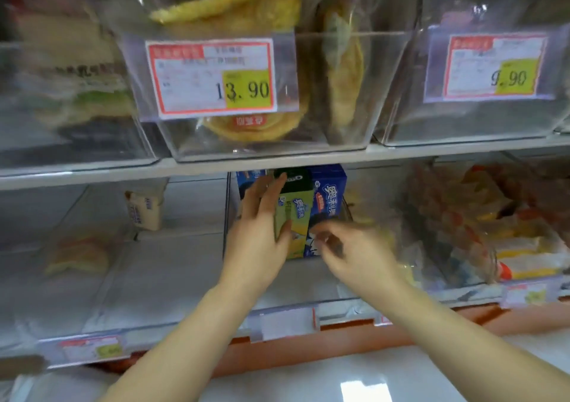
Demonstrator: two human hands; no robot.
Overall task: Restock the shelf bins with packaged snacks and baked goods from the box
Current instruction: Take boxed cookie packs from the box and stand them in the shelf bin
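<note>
Lower shelf (339,335), middle bin (293,281): my left hand (257,238) reaches into the bin, its fingers (268,193) straight and released, laid flat against the left side of the green box (297,213), with the thumb touching the box's front face. The green box stands upright toward the back edge of the bin, its dark top just under the upper shelf (123,173). Touching its right side stands an upright blue box (328,198); a second blue box (248,177) shows behind my left fingers, at the bin's back left corner. My right hand (351,248) is at the lower front of the first blue box, its fingers (324,230) loosely curled; motion blur prevents my telling whether they grasp anything or only touch the carton. In the neighbouring bin toward the shelf's left end, a cream packet (145,208) stands upright at the back and a pale wrapped item (77,256) lies nearer the front. Toward the right end, a bin holds red-patterned packets (441,225). On the upper shelf, a clear bin (308,145) contains yellow flat cakes (240,3) and carries a price label (212,77) reading 13.90; the bin to its right carries a second label (493,65) whose last digits read .90.
</note>
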